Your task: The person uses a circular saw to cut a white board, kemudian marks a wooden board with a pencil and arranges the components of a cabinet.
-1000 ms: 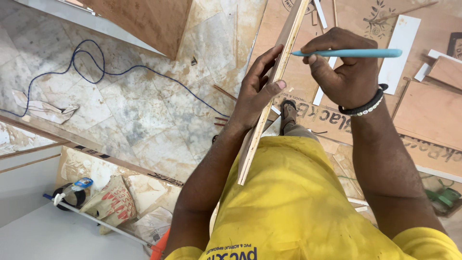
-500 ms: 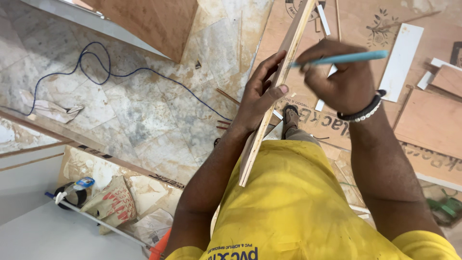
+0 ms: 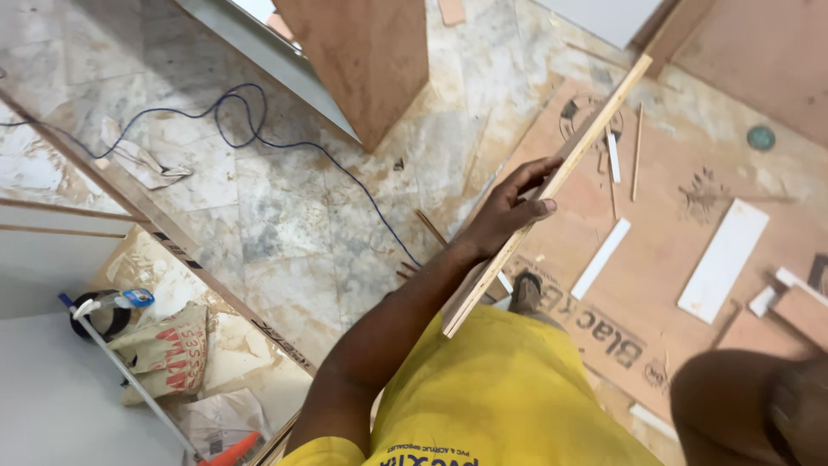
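- The left hand (image 3: 515,210) grips a long thin plywood strip (image 3: 545,192), fingers curled over its upper edge and thumb pressed along the near side; the forearm runs down and left toward the yellow shirt (image 3: 500,397).
- The strip lies on a slant, its far end up near the top right of the view and its near end resting just above the shirt, close to the person's shoe (image 3: 524,292).
- The right arm (image 3: 742,414) shows only as a blurred forearm and wrist at the lower right corner; the hand itself is cut off, so I cannot tell whether it is wide, narrow or holding anything.
- Beneath the strip spreads a brown plywood sheet (image 3: 681,224) on the floor, carrying two white offcuts (image 3: 724,259) and a few thin slivers of wood; its left edge meets the marble floor (image 3: 285,216).
- A blue cable (image 3: 259,129) loops across the marble, well apart from the hand; an upright brown board (image 3: 371,60) stands beyond it.
- At the lower left a paper sack (image 3: 164,349) and a small bottle (image 3: 129,299) lie beside a pale panel, past a long dark batten.
- Open marble lies to the left of the hand; the right side is crowded with offcuts.
- Compared with half a second ago, the right hand and its blue pen have left the strip and dropped out of sight, and the left hand alone now holds the strip; the view has also swung, showing more of the sheet.
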